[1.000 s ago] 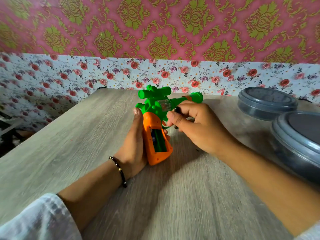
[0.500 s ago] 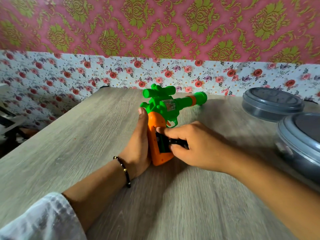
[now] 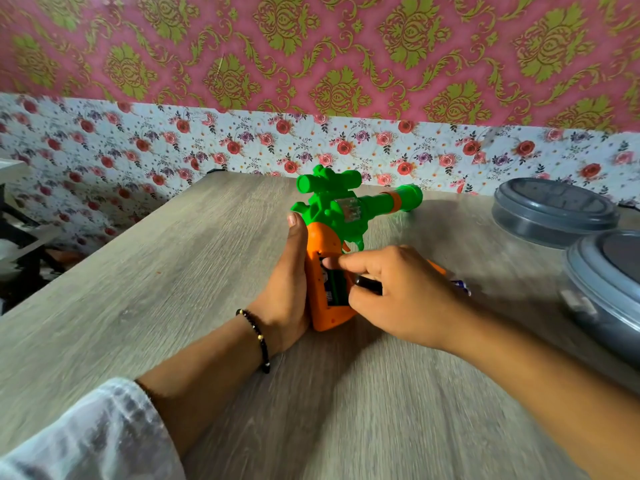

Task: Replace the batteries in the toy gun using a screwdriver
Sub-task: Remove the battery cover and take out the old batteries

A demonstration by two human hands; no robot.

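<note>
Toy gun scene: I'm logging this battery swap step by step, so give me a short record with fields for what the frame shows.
toy gun: green body, orange grip, lying on the wooden table
battery compartment: open, cover off, a battery visible inside
left hand: braces the grip from its left side
right hand: at the compartment, index finger on its upper end, a dark battery held under the fingers
behind right hand: an orange piece and a blue-tipped item, mostly hidden
containers: two grey lidded tubs at the right

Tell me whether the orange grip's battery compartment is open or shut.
Open: the orange grip's battery compartment has no cover, and a battery shows inside.
</note>
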